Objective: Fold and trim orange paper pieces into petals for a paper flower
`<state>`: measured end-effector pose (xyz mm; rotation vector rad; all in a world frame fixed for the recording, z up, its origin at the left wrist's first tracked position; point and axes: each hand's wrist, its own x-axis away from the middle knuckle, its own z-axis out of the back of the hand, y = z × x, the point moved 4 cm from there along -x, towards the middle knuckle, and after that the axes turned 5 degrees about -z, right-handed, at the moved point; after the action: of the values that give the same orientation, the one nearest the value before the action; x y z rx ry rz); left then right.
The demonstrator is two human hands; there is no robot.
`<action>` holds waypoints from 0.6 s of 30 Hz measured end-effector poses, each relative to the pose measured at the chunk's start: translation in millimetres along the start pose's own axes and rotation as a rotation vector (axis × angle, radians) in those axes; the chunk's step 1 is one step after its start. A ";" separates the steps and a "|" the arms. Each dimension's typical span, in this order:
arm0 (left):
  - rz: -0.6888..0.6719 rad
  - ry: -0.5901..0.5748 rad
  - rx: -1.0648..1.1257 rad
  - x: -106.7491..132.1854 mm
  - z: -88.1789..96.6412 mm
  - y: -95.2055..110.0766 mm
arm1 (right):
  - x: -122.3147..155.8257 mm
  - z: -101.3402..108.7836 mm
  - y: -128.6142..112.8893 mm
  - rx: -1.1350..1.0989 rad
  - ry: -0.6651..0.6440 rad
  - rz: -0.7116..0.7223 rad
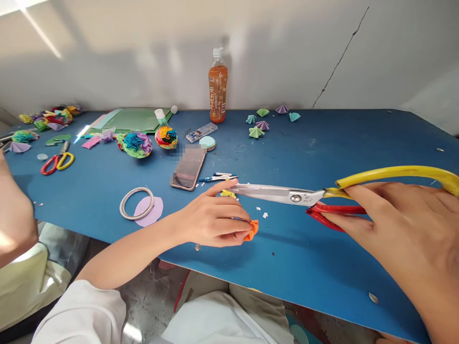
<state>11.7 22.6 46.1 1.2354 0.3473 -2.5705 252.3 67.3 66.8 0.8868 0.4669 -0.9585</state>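
Plainly, both hands are occupied. The left hand pinches a crumpled orange piece, probably paper, between thumb and fingers, just above the blue table. Its forefinger stretches out to the tips of the large scissors; whether skin and metal touch, I cannot tell. The right hand grips those scissors by their yellow and red handles, the blades lying close together and pointing at the left hand.

The step in hand looks like handling the blade tips rather than cutting the orange piece, which sits below and apart from them. The next move, I judge, calls for a steady right wrist and a forefinger kept off the edges, with the orange piece held lightly so its folds are not crushed.

Just beyond the forefinger lie a small yellow piece and some pens; white scraps are scattered under the blades. Farther left are a phone and a tape ring partly over a purple disc. Behind stand a drink bottle, colourful ruffled balls and little pleated shapes. At the far left, another person's arm shows.
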 end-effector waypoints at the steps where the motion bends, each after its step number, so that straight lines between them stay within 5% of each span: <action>1: 0.000 0.007 -0.006 -0.6 0.5 0.2 | 0.4 0.3 -0.3 -0.003 0.011 0.010; 5: -0.016 0.027 -0.022 -2.3 1.8 2.6 | 5.9 3.6 -4.1 0.016 0.130 0.105; 10: -0.078 -0.008 -0.008 0.7 -0.9 6.5 | 8.3 0.5 -3.3 0.004 0.058 0.031; 18: -0.107 -0.080 -0.027 2.7 -3.8 7.8 | 4.7 5.6 -4.9 0.018 0.161 0.067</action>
<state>15.4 16.1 40.9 1.1292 0.4409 -2.6868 250.4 59.0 64.6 0.9943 0.5632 -0.8340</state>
